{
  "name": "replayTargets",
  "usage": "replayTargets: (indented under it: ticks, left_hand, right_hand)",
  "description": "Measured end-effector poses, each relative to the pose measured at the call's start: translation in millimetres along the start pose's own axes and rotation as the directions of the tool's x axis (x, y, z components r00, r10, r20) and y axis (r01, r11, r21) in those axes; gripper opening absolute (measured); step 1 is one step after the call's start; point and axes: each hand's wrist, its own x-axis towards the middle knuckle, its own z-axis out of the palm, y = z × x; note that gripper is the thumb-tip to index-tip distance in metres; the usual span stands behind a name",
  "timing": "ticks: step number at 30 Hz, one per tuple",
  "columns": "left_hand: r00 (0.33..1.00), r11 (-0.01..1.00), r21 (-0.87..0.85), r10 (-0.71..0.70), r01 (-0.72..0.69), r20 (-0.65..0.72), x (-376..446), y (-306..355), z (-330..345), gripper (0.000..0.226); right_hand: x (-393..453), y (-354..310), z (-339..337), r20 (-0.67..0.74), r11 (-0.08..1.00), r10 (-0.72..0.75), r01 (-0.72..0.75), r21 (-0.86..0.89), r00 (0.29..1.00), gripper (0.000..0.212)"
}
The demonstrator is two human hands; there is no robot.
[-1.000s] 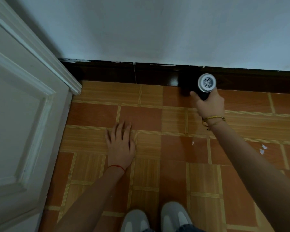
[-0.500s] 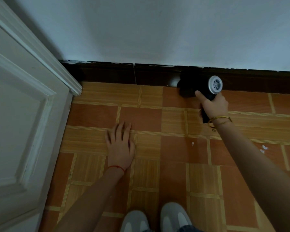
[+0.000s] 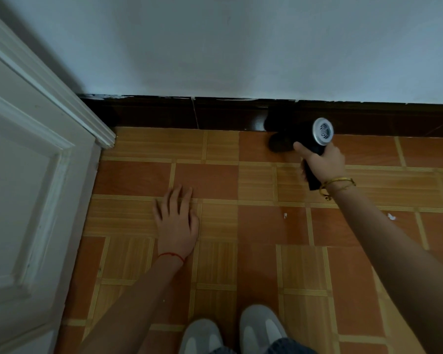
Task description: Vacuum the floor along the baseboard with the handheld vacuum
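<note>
One right hand (image 3: 322,163) gripping handheld vacuum (image 3: 303,135), nozzle at baseboard (image 3: 164,114)

Looks like a room in a home, prob. a hallway or bedroom corner. Floor (image 3: 215,180) is orange-brown parquet-pattern covering w/ pale strips. Dark wood baseboard (image 3: 164,113), paint chipped along its top edge, under a plain pale wall (image 3: 241,47). White panelled door (image 3: 23,187) w/ moulded trim at left.
</note>
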Motion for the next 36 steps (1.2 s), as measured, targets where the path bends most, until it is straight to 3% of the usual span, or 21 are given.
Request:
replayTargets:
  ticks: [3, 7, 9, 15, 20, 24, 29, 33, 36]
  left_hand:
    - [1.000, 1.000, 0.009, -0.004, 0.004, 0.009, -0.4, 0.7, -0.4, 0.053]
    - [1.000, 1.000, 0.017, -0.007, 0.007, 0.010, -0.8, 0.7, -0.7, 0.054]
    - [1.000, 1.000, 0.024, -0.002, 0.002, 0.003, -1.0, 0.7, -0.6, 0.054]
    - [1.000, 0.999, 0.035, 0.002, -0.001, -0.022, -2.6, 2.2, 0.4, 0.055]
    - [0.999, 1.000, 0.025, -0.011, 0.012, -0.035, -1.8, 4.9, -0.4, 0.055]
    - [0.996, 0.998, -0.027, -0.061, 0.060, -0.064, 1.3, 27.3, -1.9, 0.051]
    - [1.000, 0.996, -0.087, 0.017, -0.017, -0.001, 5.1, 63.2, 9.8, 0.056]
    - [0.996, 0.994, -0.082, 0.079, -0.076, 0.036, 13.9, 81.6, 19.4, 0.055]
    - [0.994, 0.995, -0.043, 0.091, -0.089, 0.053, 17.2, 85.1, 25.1, 0.054]
  right_hand:
    - [-0.2, 1.5, -1.8, 0.125, 0.999, 0.038, -0.041, 0.025, 0.991, 0.035]
    - [-7.4, 8.5, -8.8, -0.035, 0.995, -0.060, 0.057, -0.078, 0.998, 0.040]
    - [-12.0, 13.9, -13.2, -0.047, 0.993, -0.083, 0.079, -0.088, 0.995, 0.040]
    - [-34.4, 19.4, -25.4, 0.246, 0.997, -0.039, 0.055, -0.056, 0.968, 0.032]
    - [-51.5, 29.7, -34.3, 0.080, 0.925, -0.207, 0.222, -0.307, 0.975, 0.045]
    - [-63.7, 28.9, -46.4, 0.311, 0.939, -0.115, 0.206, -0.275, 0.943, 0.031]
    - [-68.9, 30.3, -50.4, 0.248, 0.886, -0.149, 0.241, -0.396, 0.957, 0.046]
    - [-79.5, 27.6, -56.4, 0.391, 0.888, -0.053, 0.222, -0.402, 0.919, 0.024]
    - [-79.3, 32.3, -53.4, 0.300, 0.893, -0.099, 0.218, -0.394, 0.949, 0.028]
